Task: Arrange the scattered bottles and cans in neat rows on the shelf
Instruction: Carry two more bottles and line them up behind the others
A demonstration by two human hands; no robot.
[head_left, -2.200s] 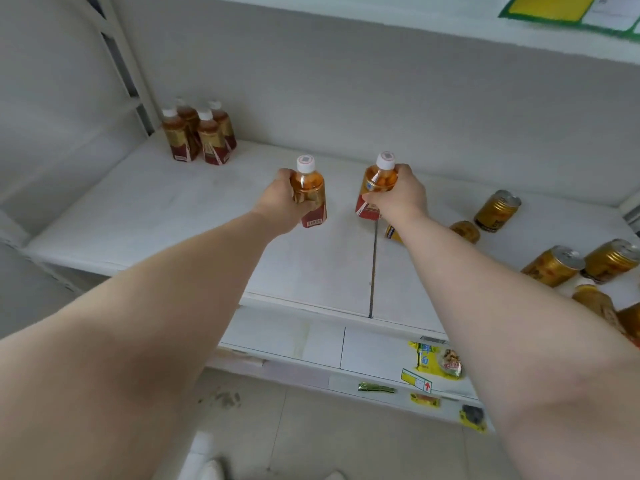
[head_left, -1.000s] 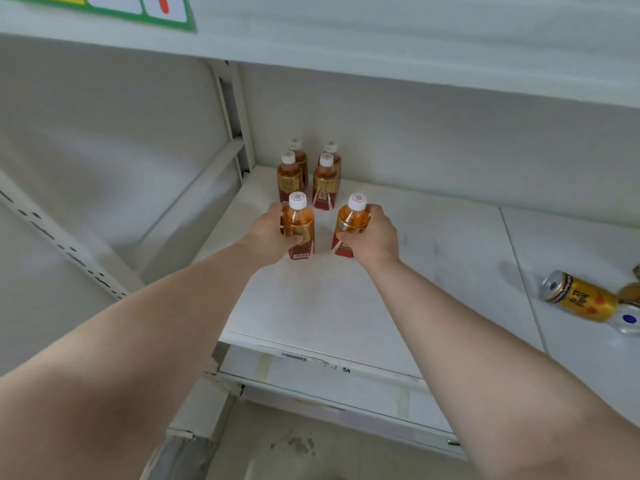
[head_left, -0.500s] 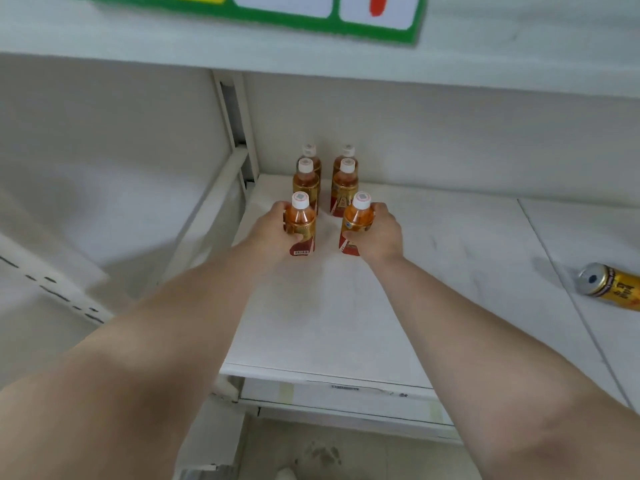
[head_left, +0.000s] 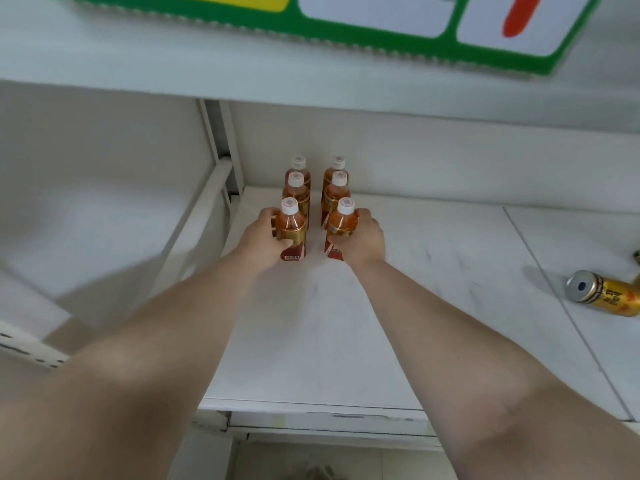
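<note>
Head camera looks down on the white shelf [head_left: 311, 341], where the left hand [head_left: 261, 235] is wrapped round the left bottle [head_left: 293, 232] and the right hand [head_left: 363, 237] clamps the right bottle [head_left: 341, 225]. Both bottles are upright near the shelf's far left corner. Each stands just in front of the four standing bottles [head_left: 335, 192], so the grips seem meant to square them up as the near ends of two columns with a gap between. They are small clear bottles of amber drink, with white caps and gold-and-red labels. Whether their bases rest on the shelf I cannot tell. A gold can [head_left: 602, 294] lies on its side well apart at the right, not yet sorted.
</note>
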